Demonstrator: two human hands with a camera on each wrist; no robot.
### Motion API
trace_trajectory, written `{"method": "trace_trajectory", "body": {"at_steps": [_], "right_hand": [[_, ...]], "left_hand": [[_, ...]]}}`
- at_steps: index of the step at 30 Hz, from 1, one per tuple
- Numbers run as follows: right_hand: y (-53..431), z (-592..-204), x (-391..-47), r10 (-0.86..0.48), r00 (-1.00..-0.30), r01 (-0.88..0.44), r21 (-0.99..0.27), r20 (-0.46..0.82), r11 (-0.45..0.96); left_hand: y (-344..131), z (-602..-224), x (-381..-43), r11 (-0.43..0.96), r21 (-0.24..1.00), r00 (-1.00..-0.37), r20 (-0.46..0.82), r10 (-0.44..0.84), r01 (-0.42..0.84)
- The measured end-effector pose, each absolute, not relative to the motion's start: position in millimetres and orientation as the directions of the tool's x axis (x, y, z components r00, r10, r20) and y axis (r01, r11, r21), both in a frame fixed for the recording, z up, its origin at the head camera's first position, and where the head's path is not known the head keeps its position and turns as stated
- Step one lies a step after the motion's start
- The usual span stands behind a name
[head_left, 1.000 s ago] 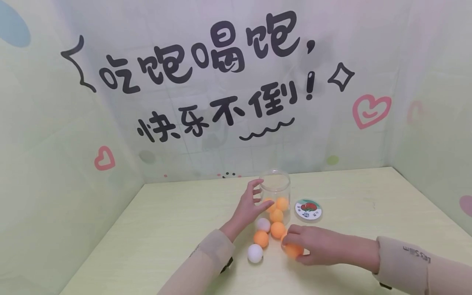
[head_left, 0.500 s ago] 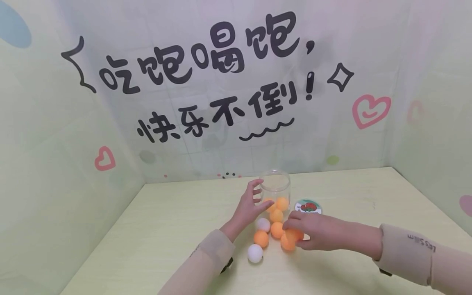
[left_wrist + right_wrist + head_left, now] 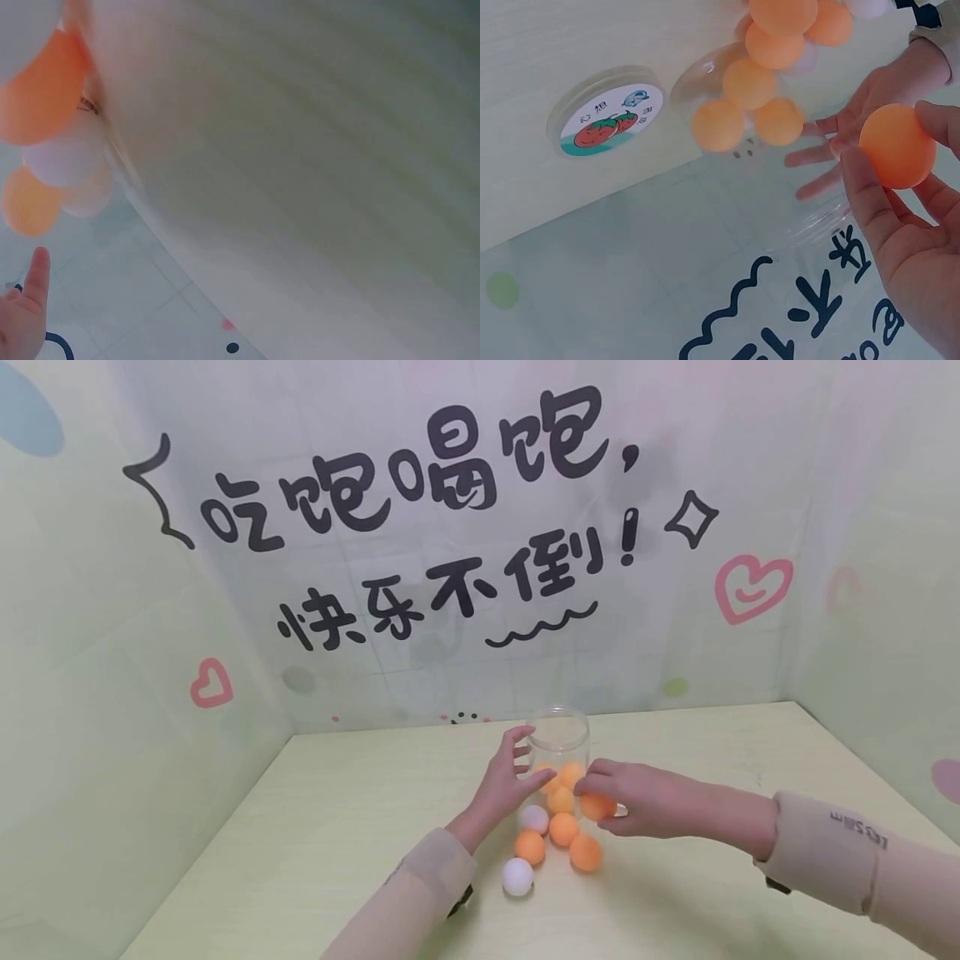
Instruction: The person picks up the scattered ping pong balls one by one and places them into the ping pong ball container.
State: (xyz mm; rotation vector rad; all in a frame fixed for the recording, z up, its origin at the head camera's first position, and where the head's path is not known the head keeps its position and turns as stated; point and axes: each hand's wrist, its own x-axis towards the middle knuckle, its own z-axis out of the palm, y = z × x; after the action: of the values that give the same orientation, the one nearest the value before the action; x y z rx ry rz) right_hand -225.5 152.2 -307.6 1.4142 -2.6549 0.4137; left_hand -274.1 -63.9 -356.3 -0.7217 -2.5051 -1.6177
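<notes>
Held an orange ball [image 3: 597, 806] between thumb and curled fingers of the right hand [image 3: 641, 797], just right of the clear jar [image 3: 566, 752] and below its rim. Spread the left hand [image 3: 510, 782] along the jar's left side, fingers extended; from these views, could not tell touching from merely close. Risked, by judgement, a dropped ball through too light or off-centre a pinch on a round surface; risked also a shifted or tipped jar, through catching its wall with knuckles or ball against a weak brace opposite. Compared with half a second earlier, raised the held ball away from the front orange ball [image 3: 586, 852], leaving the latter uncovered on the table [image 3: 375, 860]; hid nearly all of the lid [image 3: 611, 120] behind the right hand in the head view; kept left hand and jar in much the same place.
</notes>
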Motion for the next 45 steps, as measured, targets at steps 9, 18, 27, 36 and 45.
{"method": "trace_trajectory", "body": {"at_steps": [9, 18, 27, 36, 45], "right_hand": [[148.1, -287.1, -232.4, -0.773, -0.584, -0.812, -0.175, 0.247, 0.558], [144.6, -274.3, -241.6, -0.763, -0.587, -0.805, -0.091, 0.271, 0.586], [141.9, -264.9, -251.7, -0.759, -0.58, -0.807, -0.078, 0.295, 0.586], [139.4, -264.0, -267.6, -0.763, -0.527, -0.831, -0.039, 0.373, 0.555], [131.9, -263.8, -279.1, -0.728, -0.582, -0.794, -0.058, 0.362, 0.606]], "left_hand": [[-66.0, -383.2, -298.7, 0.334, 0.833, -0.881, 0.329, 0.341, 0.44], [-67.5, -383.2, -298.9, 0.343, 0.824, -0.876, 0.333, 0.349, 0.45], [-67.4, -386.9, -301.9, 0.333, 0.829, -0.875, 0.332, 0.352, 0.449], [-68.2, -386.1, -301.4, 0.341, 0.821, -0.871, 0.338, 0.358, 0.458], [-66.8, -383.8, -299.6, 0.34, 0.824, -0.874, 0.335, 0.352, 0.453]]}}
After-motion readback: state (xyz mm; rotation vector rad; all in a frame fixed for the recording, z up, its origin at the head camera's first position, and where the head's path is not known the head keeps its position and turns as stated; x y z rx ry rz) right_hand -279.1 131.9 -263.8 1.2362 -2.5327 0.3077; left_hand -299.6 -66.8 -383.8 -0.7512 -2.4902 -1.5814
